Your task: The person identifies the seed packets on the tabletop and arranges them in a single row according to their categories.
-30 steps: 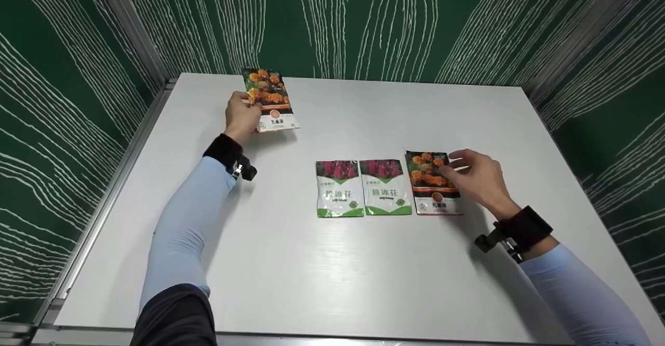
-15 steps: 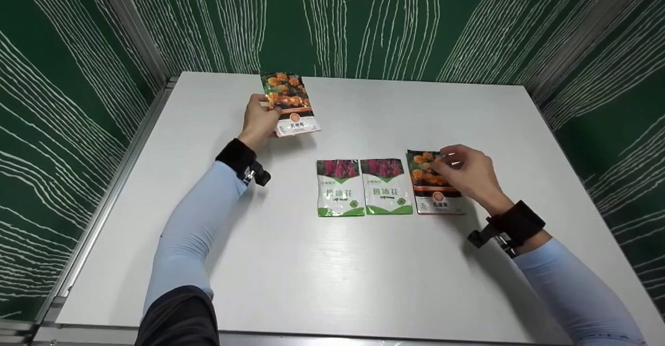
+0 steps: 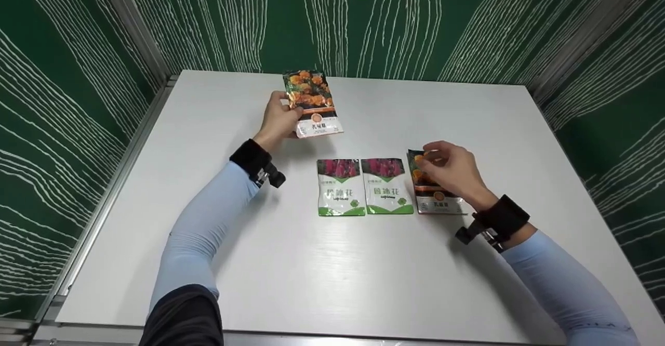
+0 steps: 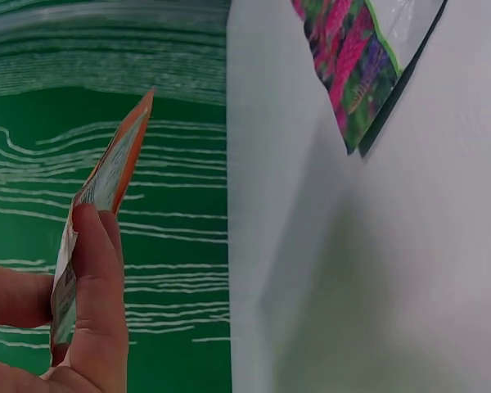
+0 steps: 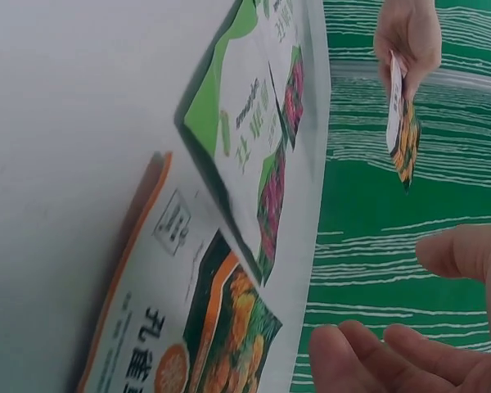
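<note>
My left hand [image 3: 279, 118] pinches a seed packet [image 3: 313, 102] with orange flowers along its left edge, raised above the far part of the table. In the left wrist view that packet [image 4: 106, 184] shows edge-on between thumb and fingers. My right hand [image 3: 453, 172] hovers over a second orange-flower seed packet [image 3: 436, 204] lying on the table, partly covering it in the head view. The right wrist view shows its thumb and fingers [image 5: 368, 352] apart with nothing between them. Left of that packet lie two white-and-green packets [image 3: 341, 193] [image 3: 388, 191] with pink flowers, side by side.
The white tabletop [image 3: 332, 273] carries the three lying packets in a row near its middle. Green walls [image 3: 353, 24] with white streaks stand behind and at both sides, with grey metal posts [image 3: 132, 21] at the corners.
My left hand has carried its orange-flower packet to the right across the far part of the table. My right hand has shifted slightly left over the lying packet. The lying packets stay put.
</note>
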A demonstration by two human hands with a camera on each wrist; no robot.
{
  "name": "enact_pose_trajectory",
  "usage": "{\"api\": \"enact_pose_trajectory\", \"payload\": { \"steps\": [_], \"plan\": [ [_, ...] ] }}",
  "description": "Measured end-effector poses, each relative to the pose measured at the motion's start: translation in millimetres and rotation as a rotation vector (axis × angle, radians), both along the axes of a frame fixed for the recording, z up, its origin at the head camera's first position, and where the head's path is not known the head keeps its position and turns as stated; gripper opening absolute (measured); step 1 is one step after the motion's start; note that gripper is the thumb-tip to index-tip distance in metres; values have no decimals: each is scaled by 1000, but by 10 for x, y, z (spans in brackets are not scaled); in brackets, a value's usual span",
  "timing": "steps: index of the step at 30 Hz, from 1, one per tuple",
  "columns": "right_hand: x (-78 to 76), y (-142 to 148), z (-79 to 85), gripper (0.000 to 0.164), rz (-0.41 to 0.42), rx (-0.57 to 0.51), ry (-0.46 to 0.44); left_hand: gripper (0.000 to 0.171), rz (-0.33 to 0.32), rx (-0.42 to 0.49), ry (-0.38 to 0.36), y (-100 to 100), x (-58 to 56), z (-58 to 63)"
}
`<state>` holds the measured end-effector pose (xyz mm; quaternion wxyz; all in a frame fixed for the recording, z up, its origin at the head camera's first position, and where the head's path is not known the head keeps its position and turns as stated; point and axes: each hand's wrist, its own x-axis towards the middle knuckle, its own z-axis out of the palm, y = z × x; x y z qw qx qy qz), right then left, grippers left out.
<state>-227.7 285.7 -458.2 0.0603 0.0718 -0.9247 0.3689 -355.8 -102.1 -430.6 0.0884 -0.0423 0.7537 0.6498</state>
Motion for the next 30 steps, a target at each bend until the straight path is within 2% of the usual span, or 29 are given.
{"api": "enact_pose_trajectory", "payload": {
  "steps": [8,16,21,25,30],
  "plan": [
    [-53,-189,31,43,98,-34,27,43,-23,58,35,163,64,-6],
    [-136,-397,103,41,109,-73,-26,46,-85,53,25,388,151,-9],
    [-223,-478,152,43,105,-93,-66,43,-122,79,51,554,212,4],
    [-311,-523,156,50,98,-166,-151,41,-148,101,63,669,259,-8],
    [-399,-572,126,61,98,-277,-290,41,-195,124,33,764,334,-28]
  ]
}}
